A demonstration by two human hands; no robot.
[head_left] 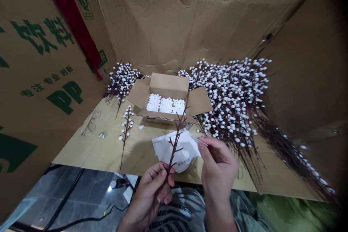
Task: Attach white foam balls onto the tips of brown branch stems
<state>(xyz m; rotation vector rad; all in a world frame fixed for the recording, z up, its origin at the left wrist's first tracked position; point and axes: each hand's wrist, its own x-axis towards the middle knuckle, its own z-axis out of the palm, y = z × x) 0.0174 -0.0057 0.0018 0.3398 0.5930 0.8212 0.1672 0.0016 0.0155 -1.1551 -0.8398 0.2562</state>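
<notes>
Left hand (155, 184) grips a bare twig (174, 148); right hand (219, 165), just beside it, pinches a pale sliver (199, 140), which loosened fingertips could drop.

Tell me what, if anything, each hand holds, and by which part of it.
The left hand holds a bare twig by its lower end. The right hand pinches a thin pale strip; by which part cannot be told.
</notes>
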